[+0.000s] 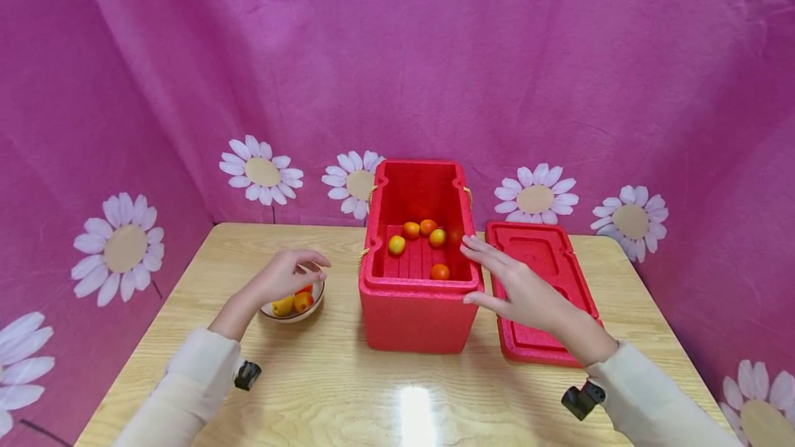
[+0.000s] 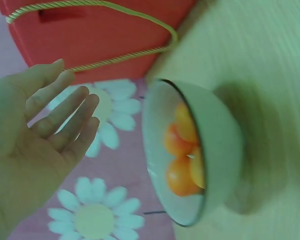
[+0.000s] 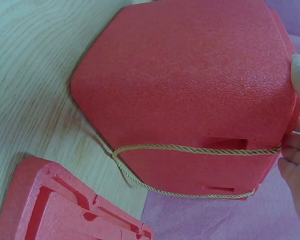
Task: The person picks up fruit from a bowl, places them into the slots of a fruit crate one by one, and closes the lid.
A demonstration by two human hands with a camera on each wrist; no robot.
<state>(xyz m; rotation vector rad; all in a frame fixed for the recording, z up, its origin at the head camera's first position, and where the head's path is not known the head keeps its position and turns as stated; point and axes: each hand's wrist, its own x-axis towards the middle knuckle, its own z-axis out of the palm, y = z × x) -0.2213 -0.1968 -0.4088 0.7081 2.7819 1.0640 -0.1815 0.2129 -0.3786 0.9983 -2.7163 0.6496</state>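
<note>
My left hand hovers over a white bowl with a dark rim. Its fingers are loosely bent, with nothing between them. In the bowl lie several small round orange-yellow fruits that look like tomatoes; the left hand partly covers them in the head view. My right hand rests on the right rim of an uncovered red foam box, its fingers fairly straight. Several similar red, orange and yellow fruits lie apart on the box floor.
Right of the box, a red foam lid lies on the wooden table. Yellow rope handles hang on the box's sides. A pink cloth with white daisies stands behind and beside the table.
</note>
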